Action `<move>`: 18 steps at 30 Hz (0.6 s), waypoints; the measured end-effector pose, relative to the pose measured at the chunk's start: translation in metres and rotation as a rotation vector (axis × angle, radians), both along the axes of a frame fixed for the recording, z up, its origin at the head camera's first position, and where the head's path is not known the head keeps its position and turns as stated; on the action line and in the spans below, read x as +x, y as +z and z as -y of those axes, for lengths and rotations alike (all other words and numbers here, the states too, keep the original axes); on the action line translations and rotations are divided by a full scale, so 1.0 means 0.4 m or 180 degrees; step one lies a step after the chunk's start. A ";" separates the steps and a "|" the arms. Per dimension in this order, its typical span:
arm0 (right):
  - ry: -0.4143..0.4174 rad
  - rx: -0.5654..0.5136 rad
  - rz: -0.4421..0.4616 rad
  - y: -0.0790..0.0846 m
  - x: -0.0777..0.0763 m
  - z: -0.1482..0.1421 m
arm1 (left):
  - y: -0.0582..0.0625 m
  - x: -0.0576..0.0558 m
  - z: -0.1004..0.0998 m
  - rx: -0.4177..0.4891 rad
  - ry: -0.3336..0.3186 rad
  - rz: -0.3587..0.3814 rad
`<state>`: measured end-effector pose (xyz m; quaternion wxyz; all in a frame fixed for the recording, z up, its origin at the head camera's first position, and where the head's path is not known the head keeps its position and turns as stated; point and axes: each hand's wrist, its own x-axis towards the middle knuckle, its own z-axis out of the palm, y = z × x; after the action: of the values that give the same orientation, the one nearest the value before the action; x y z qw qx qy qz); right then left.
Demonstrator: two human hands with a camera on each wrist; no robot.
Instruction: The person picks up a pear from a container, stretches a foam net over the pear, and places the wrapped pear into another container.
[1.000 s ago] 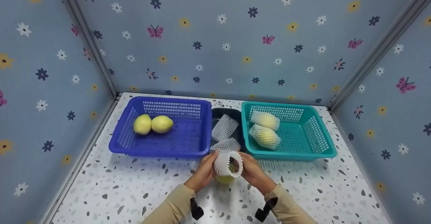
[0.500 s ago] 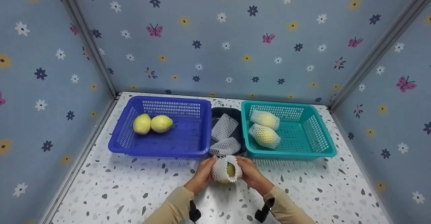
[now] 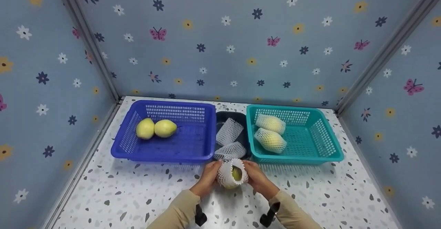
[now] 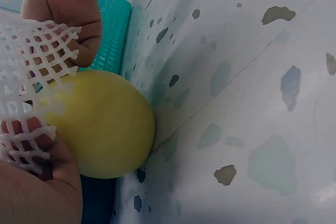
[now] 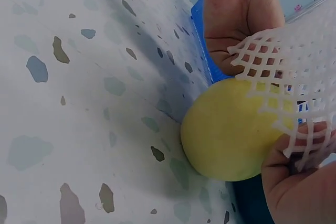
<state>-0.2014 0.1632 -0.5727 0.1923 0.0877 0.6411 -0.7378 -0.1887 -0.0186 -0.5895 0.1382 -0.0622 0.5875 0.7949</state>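
A yellow pear (image 4: pixel 107 129) stands on the table in front of the baskets, its upper part inside a white foam fruit net (image 3: pixel 226 174). My left hand (image 3: pixel 207 176) grips the net's left side, with fingers tucked inside its edge in the left wrist view. On the opposite side my right hand (image 3: pixel 256 176) holds the net the same way, its fingers (image 5: pixel 275 163) curled at the edge. Through the net's open top the green-yellow pear shows in the head view. In both wrist views the pear's rounded lower part is bare below the net's zigzag edge.
A blue basket (image 3: pixel 172 158) at the left holds two bare pears (image 3: pixel 165 128). At the right, a teal basket (image 3: pixel 303 159) contains two netted pears (image 3: pixel 270 140). Between them sits a dark bin (image 3: pixel 225 114) with foam nets (image 3: pixel 230 131). Patterned walls enclose the table (image 3: pixel 137 194).
Both hands have drawn the foam net down over the pear; less of the fruit shows below it than a second ago. The baskets' contents have stayed put.
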 end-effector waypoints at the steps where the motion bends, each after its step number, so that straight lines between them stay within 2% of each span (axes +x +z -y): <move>1: 0.0012 0.0016 0.0010 0.000 -0.001 0.001 | -0.001 -0.002 0.000 0.0007 0.0006 0.0006; 5: 0.0064 0.0114 0.0072 -0.006 -0.006 0.003 | -0.001 -0.004 0.000 0.0011 0.0024 0.0052; 11: 0.0067 0.0320 0.0164 -0.025 -0.011 -0.001 | -0.005 0.001 0.000 -0.0182 0.0013 0.0123; 18: 0.0076 0.0637 0.0092 -0.054 -0.009 -0.005 | -0.032 -0.004 0.001 -0.0397 0.0066 0.0026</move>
<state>-0.2052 0.1653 -0.5945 0.2007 0.1094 0.7097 -0.6664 -0.1904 -0.0189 -0.6022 0.1281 -0.0800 0.6346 0.7579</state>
